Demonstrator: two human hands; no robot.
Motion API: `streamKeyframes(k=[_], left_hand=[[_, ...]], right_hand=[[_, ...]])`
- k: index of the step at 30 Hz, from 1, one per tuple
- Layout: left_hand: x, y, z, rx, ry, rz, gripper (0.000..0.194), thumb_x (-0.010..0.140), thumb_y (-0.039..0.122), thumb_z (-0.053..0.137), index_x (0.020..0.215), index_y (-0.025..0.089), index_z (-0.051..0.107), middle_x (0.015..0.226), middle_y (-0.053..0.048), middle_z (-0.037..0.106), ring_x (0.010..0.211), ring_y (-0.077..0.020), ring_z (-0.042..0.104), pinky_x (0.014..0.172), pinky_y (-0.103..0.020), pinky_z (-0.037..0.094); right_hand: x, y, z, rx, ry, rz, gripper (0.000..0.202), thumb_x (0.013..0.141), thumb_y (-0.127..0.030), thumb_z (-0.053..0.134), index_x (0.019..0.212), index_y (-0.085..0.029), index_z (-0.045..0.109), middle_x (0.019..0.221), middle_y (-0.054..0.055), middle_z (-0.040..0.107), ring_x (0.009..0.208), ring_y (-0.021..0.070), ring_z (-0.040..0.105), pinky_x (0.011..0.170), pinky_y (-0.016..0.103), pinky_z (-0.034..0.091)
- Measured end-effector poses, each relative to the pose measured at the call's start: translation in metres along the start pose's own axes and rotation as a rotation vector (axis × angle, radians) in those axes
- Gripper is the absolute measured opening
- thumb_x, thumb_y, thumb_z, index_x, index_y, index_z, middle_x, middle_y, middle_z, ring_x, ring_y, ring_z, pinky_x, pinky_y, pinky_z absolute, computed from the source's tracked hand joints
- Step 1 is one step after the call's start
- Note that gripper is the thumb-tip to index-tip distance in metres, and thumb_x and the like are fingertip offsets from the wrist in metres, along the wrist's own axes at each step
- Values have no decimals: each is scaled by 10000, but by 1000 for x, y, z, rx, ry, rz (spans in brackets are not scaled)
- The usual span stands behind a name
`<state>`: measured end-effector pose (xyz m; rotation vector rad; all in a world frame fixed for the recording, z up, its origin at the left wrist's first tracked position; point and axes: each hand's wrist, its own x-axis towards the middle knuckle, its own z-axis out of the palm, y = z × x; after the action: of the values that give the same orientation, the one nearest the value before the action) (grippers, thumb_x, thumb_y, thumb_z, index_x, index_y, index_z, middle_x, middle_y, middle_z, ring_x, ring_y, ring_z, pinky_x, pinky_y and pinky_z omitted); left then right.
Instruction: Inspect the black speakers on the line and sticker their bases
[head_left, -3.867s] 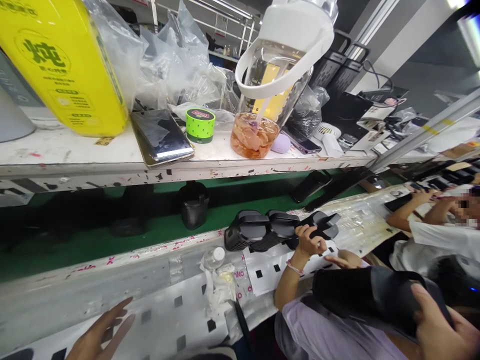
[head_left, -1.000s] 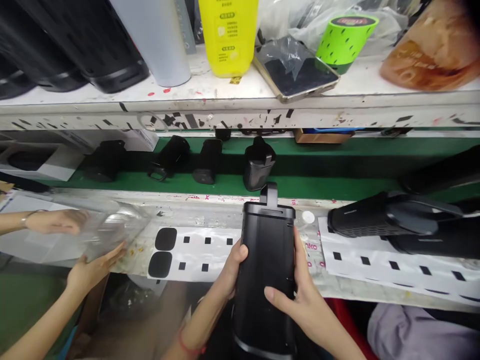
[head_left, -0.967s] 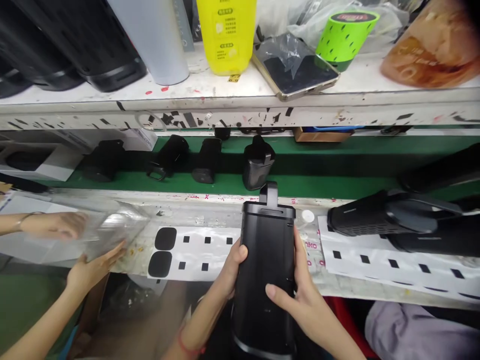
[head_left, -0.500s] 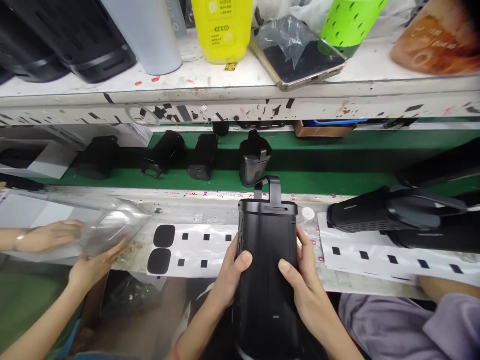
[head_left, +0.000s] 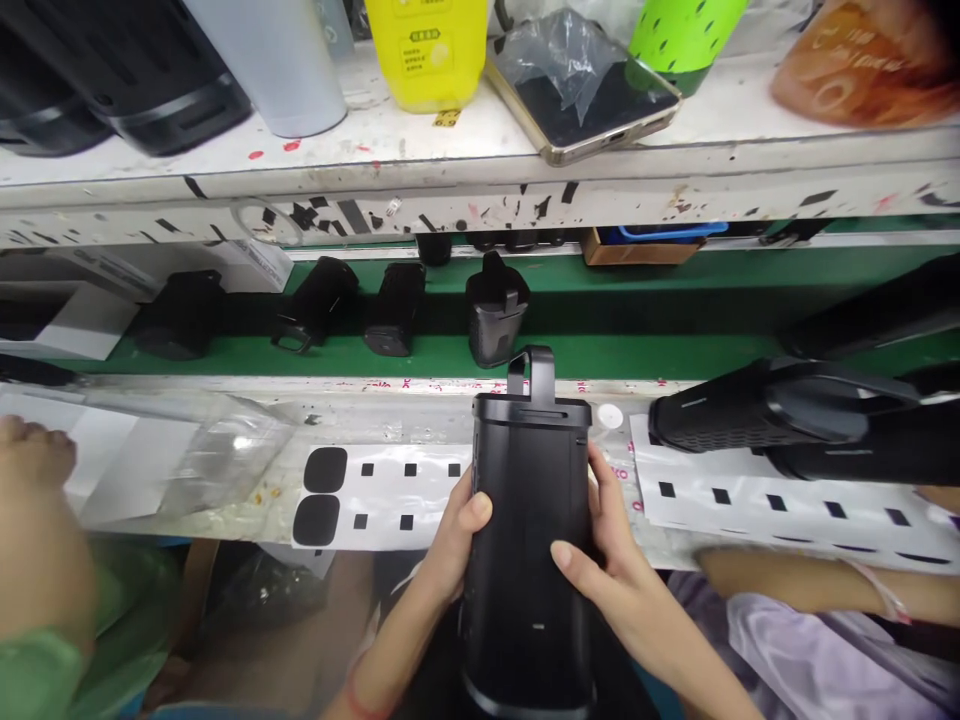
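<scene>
Head view: I had my left hand (head_left: 457,535) and right hand (head_left: 611,565) clasped round the black speaker (head_left: 529,540), lengthwise away from me, handle (head_left: 531,372) farthest.

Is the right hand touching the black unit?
Touching. The head view shows the right hand wrapped on the black unit, fingers flat on its front.
</scene>
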<state>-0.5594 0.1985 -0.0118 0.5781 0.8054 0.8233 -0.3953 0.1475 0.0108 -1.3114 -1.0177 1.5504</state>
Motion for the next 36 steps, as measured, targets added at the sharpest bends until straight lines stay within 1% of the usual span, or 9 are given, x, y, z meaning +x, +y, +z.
streamKeyframes(k=[5, 10, 15, 20, 24, 27, 31, 33, 36], left_hand=[[-6, 3, 2, 112, -8, 38, 736, 802, 612, 673, 1420, 256, 490, 1455, -62, 534, 1360, -328, 468, 1162, -419, 377], [-9, 9, 10, 119, 46, 24, 794, 731, 640, 726, 1383, 232, 530, 1422, -76, 559, 1346, -353, 473, 1183, -449, 342], [-15, 16, 19, 166, 81, 81, 749, 700, 601, 773, 1314, 225, 566, 1328, -72, 628, 1256, -338, 558, 1078, -413, 463], [-15, 17, 17, 205, 42, 149, 710, 738, 551, 768, 1328, 236, 529, 1289, -58, 640, 1188, -277, 607, 1018, -343, 507], [-12, 16, 14, 280, 26, 203, 689, 760, 480, 780, 1347, 258, 496, 1245, -25, 651, 1182, -212, 605, 1015, -266, 489], [-12, 16, 14, 275, 10, 196, 686, 760, 455, 788, 1347, 261, 490, 1256, -17, 646, 1185, -197, 603, 1024, -252, 480], [-13, 17, 18, 224, -43, 206, 686, 733, 426, 819, 1328, 274, 512, 1256, -14, 653, 1188, -210, 609, 1018, -265, 489], [-12, 17, 14, 242, -75, 215, 681, 745, 423, 812, 1341, 296, 508, 1267, -12, 649, 1189, -217, 609, 1012, -278, 493], [-6, 11, -1, 213, -67, 164, 720, 683, 473, 849, 1314, 282, 560, 1342, -37, 614, 1277, -270, 546, 1065, -311, 453]], right_hand=[[-4, 6, 4, -36, 100, -118, 665, 1018, -456, 513, 1517, -447, 73, 1582, -46, 203, 1466, 122, 226, 1156, 247, 362], [-9, 12, 3, -165, 178, -116, 678, 1034, -448, 461, 1539, -439, 7, 1613, -47, 132, 1478, 172, 206, 1146, 309, 400], [-4, 17, 2, -209, 202, -119, 805, 968, -535, 560, 1544, -391, 16, 1597, 10, 207, 1424, 207, 345, 1093, 339, 468], [-1, 11, 9, -216, 250, -76, 701, 987, -622, 435, 1563, -374, 122, 1613, -42, 127, 1487, 211, 172, 1199, 398, 327], [2, 3, 17, -187, 343, 46, 731, 958, -708, 404, 1547, -300, 257, 1605, -24, 176, 1505, 191, 50, 1230, 364, 274], [10, -1, 18, -223, 345, -45, 749, 961, -663, 458, 1555, -284, 201, 1584, 34, 239, 1480, 217, 209, 1204, 413, 313], [27, -18, 14, -292, 481, -252, 1020, 875, -607, 652, 1558, -325, -51, 1503, 84, 345, 1362, 273, 409, 1130, 472, 375], [34, -29, 11, -342, 513, -300, 916, 843, -617, 688, 1527, -330, 152, 1446, 72, 410, 1318, 279, 440, 1088, 437, 399], [39, -37, 6, -372, 462, -315, 569, 869, -617, 661, 1295, -311, 441, 1310, 31, 522, 1193, 239, 512, 912, 319, 474]])
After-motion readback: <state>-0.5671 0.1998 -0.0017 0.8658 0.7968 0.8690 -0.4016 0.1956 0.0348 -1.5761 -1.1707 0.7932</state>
